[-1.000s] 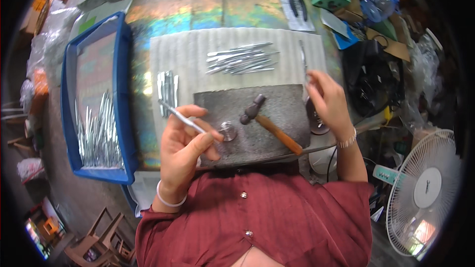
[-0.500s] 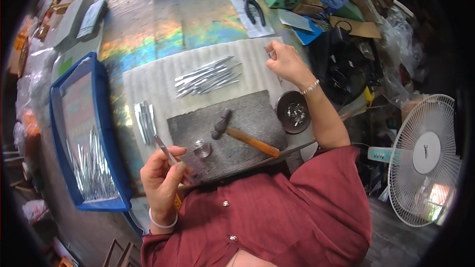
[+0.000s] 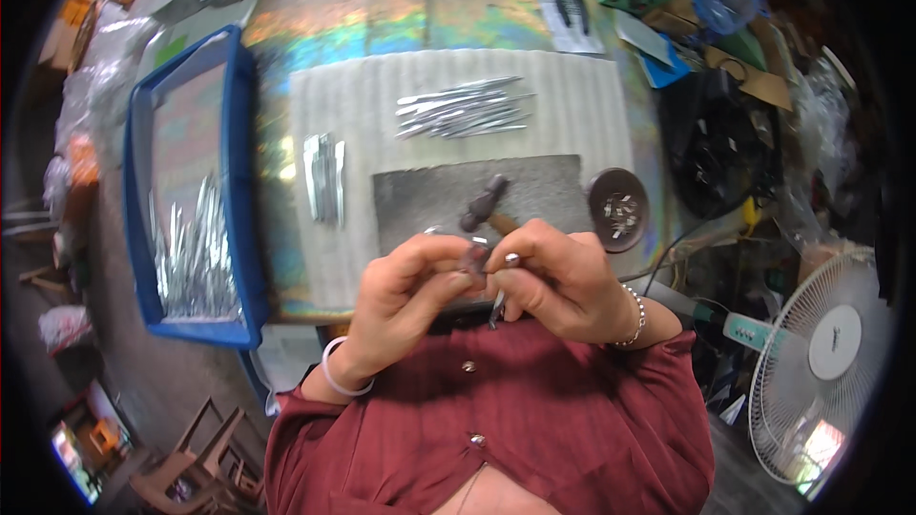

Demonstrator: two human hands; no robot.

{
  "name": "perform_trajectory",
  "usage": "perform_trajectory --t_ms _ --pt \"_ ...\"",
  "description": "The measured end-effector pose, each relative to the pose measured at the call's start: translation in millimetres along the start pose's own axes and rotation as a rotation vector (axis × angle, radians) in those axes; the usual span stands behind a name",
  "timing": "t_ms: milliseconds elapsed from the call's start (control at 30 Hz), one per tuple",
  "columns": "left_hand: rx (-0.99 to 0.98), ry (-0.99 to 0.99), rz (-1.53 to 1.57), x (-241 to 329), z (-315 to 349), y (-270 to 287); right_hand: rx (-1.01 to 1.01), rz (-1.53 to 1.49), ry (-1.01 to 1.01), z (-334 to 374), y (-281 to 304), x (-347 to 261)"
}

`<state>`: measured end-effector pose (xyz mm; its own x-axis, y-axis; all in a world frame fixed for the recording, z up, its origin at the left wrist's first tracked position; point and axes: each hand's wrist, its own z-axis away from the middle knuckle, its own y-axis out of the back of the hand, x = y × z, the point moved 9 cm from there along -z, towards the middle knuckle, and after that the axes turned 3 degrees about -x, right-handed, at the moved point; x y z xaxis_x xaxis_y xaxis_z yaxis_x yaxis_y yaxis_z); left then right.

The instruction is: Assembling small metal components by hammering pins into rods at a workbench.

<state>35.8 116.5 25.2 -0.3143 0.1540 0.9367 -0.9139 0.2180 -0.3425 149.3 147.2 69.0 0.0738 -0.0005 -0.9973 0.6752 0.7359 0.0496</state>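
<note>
My left hand (image 3: 410, 291) is closed, pinching a slim silver metal piece (image 3: 479, 244) between thumb and forefinger; most of it is hidden. Beside it, fingertips almost touching, my right hand (image 3: 563, 281) is closed on a thin metal rod (image 3: 498, 301), a shiny rounded end showing above the thumb. Both hands are over the near edge of a dark grey slab (image 3: 420, 193). On that slab lies a hammer (image 3: 489, 198), its handle partly behind my right hand. A brown round dish (image 3: 595, 219) of small metal bits stands right of the slab.
Slim silver pieces lie in a far pile (image 3: 463, 107) and a left pile (image 3: 324, 179) on a pale foam sheet (image 3: 358, 86). A blue tray (image 3: 250, 277) at left holds more. Black pliers (image 3: 571, 8) lie at the back; a white fan (image 3: 830, 343) stands at right.
My right hand has come from the sheet's far right corner to meet my left in front of me. My left hand has moved right with its metal piece. The view has shifted too.
</note>
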Motion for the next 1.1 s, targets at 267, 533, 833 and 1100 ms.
perform_trajectory --t_ms 267,533,833,1100 --pt "0.057 -0.073 -0.034 -0.3 10.8 10.5 0.19 0.342 0.318 -12.9 -3.8 -17.3" --pt "0.029 -0.087 -0.116 0.9 13.1 13.5 0.214 0.356 0.284 -12.5 -10.1 -12.2" --pt "-0.017 -0.114 -0.205 14.3 11.2 9.7 0.237 0.301 0.253 -12.2 -9.7 -11.5" --pt "-0.027 -0.098 -0.205 11.9 11.5 5.6 0.23 0.292 0.244 -11.5 -8.9 -8.6"
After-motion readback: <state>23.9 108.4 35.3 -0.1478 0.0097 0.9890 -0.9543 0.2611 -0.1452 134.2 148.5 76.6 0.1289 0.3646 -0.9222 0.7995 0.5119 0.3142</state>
